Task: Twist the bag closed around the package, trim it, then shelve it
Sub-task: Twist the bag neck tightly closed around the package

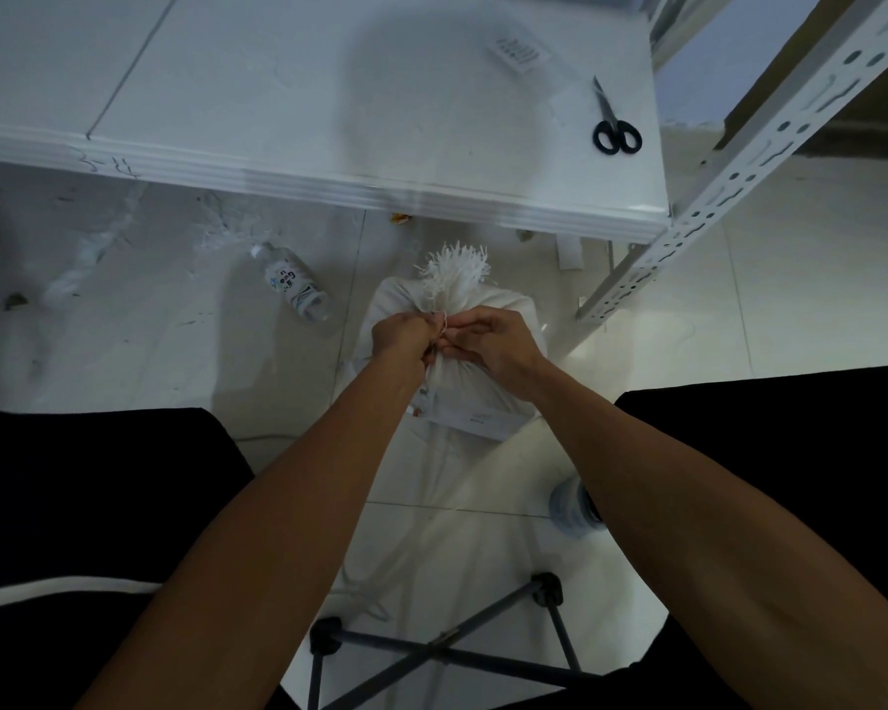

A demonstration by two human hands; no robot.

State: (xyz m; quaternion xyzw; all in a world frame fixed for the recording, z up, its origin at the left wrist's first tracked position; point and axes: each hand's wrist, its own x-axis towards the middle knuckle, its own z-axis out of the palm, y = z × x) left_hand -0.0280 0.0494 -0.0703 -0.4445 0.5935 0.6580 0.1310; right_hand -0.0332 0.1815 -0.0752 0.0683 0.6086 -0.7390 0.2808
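Note:
A white bag (483, 397) with a package inside stands on the floor between my knees. Its gathered neck ends in a frayed white tuft (455, 271) that points away from me. My left hand (398, 338) and my right hand (493, 335) both pinch the neck just below the tuft, and a thin white string runs between their fingers. A paper label (478, 417) shows through the bag's near side. Black-handled scissors (613, 125) lie shut on the white shelf board (278, 94) at its far right.
A plastic water bottle (296, 284) lies on the tiled floor left of the bag. A slotted white shelf post (739, 166) rises at the right. A folding stool frame (442, 643) is below me. A paper slip (521, 51) lies on the board.

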